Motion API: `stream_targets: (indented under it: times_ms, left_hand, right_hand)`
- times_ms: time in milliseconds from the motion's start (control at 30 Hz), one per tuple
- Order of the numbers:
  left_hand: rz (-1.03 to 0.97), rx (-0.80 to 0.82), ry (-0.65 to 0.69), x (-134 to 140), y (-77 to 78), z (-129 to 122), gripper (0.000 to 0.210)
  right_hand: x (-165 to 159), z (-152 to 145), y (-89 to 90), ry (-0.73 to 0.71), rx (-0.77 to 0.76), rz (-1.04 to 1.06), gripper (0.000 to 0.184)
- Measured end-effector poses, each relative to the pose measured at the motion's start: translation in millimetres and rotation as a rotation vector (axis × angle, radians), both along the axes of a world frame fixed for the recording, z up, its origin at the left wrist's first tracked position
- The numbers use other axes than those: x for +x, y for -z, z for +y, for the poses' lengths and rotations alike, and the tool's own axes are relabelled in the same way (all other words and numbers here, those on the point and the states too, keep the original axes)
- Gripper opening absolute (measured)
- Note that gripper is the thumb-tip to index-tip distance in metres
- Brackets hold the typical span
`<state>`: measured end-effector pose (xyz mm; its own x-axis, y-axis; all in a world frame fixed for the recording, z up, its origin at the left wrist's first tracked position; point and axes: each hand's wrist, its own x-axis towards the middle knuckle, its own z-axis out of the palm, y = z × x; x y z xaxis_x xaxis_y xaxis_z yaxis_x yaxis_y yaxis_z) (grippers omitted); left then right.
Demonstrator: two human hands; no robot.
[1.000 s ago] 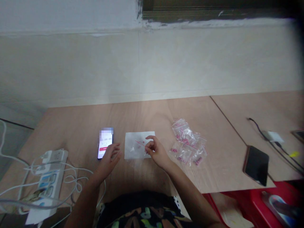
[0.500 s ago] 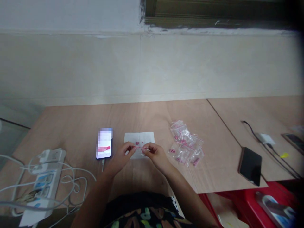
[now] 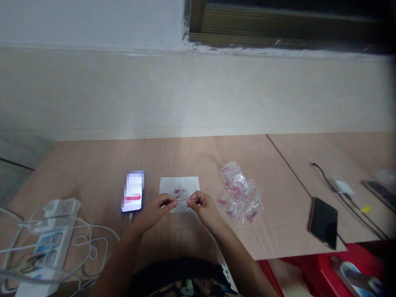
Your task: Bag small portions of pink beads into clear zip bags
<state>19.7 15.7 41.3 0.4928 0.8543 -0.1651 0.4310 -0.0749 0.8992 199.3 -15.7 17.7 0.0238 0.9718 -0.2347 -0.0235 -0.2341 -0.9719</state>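
No legible text or numbers anywhere, the lit phone screen [image 3: 133, 192] partly pixelated.

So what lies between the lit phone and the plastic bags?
In the head view, a white sheet with small red pieces on it, plus the left hand and right hand, holding a thin pink strip.

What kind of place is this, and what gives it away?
Probably a makeshift indoor workspace: a wooden table against a tiled wall, with a power strip and small plastic bags holding pinkish-red bits.
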Motion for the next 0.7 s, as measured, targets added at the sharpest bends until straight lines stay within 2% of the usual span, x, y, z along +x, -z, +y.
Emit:
stream_targets:
  times_ms: [133, 333, 433, 533, 600, 700]
  left_hand:
    - [0.023, 0.014, -0.03, -2.6, 4.9, 0.4, 0.02]
    - [0.014, 0.001, 0.059, -1.8, 8.3, 4.7, 0.019]
    - [-0.006, -0.003, -0.093, -1.3, 15.2, 25.0, 0.021]
    - [-0.009, -0.028, -0.387, 1.0, 31.2, 57.5, 0.026]
    - [0.026, -0.029, -0.456, 2.7, 44.4, 79.3, 0.028]
    - [0.069, -0.032, -0.49, 3.3, 61.2, 101.5, 0.023]
  right_hand:
    - [0.8, 2.4, 2.4, -0.049, -0.009, 0.004, 0.02]
    - [0.8, 7.5, 8.1, -0.074, 0.077, -0.114, 0.02]
    - [17.5, 8.2, 11.0, 0.013, 0.101, -0.294, 0.024]
    - [46.6, 2.4, 20.4, 0.282, 0.079, -0.667, 0.037]
    - [63.2, -6.0, 31.6, 0.383, -0.017, -0.954, 0.045]
    - [72.9, -21.9, 52.0, 0.403, -0.152, -1.158, 0.054]
